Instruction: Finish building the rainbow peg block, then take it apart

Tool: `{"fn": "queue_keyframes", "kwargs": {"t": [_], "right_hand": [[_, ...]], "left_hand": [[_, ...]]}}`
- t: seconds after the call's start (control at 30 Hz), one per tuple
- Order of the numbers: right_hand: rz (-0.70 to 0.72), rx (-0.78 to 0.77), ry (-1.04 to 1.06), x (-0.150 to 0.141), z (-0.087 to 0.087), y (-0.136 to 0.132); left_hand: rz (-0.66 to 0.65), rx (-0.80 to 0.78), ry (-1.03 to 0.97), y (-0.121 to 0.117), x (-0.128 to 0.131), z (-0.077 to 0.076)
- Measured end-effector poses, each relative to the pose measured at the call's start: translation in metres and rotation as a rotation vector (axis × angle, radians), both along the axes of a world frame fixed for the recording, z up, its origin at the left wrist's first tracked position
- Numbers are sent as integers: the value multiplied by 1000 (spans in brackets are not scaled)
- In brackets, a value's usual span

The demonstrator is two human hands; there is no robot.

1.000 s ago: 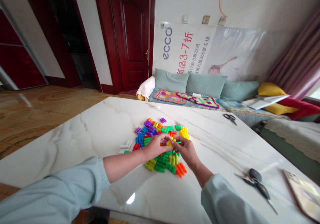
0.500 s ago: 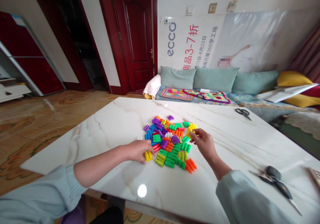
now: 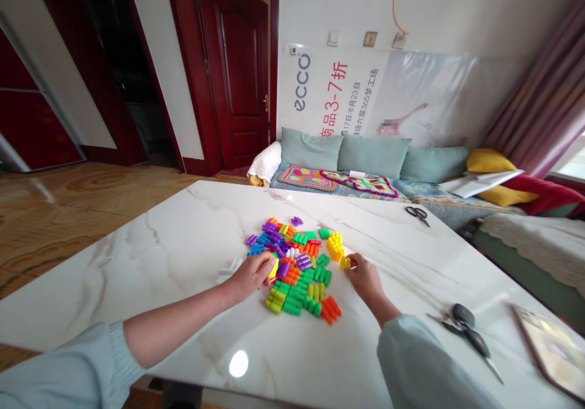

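A loose heap of coloured plastic building blocks, green point(image 3: 292, 299), orange point(image 3: 331, 309), purple point(image 3: 304, 262) and other colours, lies in the middle of the white marbled table point(image 3: 183, 226). At the heap's left side my left hand point(image 3: 249, 275) is closed on a yellow block point(image 3: 273, 268), partly hidden by the fingers. My right hand point(image 3: 365, 280), right of the heap, pinches another yellow block point(image 3: 345, 264) near the tabletop. Just beyond it stands a cluster of yellow blocks point(image 3: 336, 246). White blocks point(image 3: 230, 270) lie behind my left wrist.
Dark-handled scissors point(image 3: 470, 331) lie at the right, with a flat board-like item point(image 3: 553, 348) beyond them. A second pair of scissors point(image 3: 417, 214) is near the far right edge. Behind the table stands a sofa with cushions point(image 3: 377, 155).
My left hand has lifted a yellow block and brought it in toward the heap. My right hand has drawn back from the yellow cluster with a yellow block. The view has turned right.
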State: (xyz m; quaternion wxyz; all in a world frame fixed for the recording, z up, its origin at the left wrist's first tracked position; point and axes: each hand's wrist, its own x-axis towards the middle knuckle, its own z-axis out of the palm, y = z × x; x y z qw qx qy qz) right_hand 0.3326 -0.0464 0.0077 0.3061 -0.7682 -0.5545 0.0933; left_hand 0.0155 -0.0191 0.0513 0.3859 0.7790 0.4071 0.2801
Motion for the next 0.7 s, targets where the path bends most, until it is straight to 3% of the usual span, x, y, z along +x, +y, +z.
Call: {"fn": "queue_keyframes", "kwargs": {"t": [0.07,0.2,0.4,0.5,0.6,0.7], "right_hand": [[-2,-37,-59,-1,-3,0],[1,-77,-67,-2,-4,1],[38,22,-25,-4,-7,4],[0,74,8,-9,-7,5],[-42,118,-18,-14,-2,2],[-93,22,-102,-19,10,-5]], "left_hand": [[-68,-24,-53,-15,14,-1],[-333,25,-11,-45,36,-1],[-614,181,113,-72,64,-18],[-624,275,187,-74,79,-28],[-528,308,253,-68,84,-33],[-417,296,286,-61,80,-34]]}}
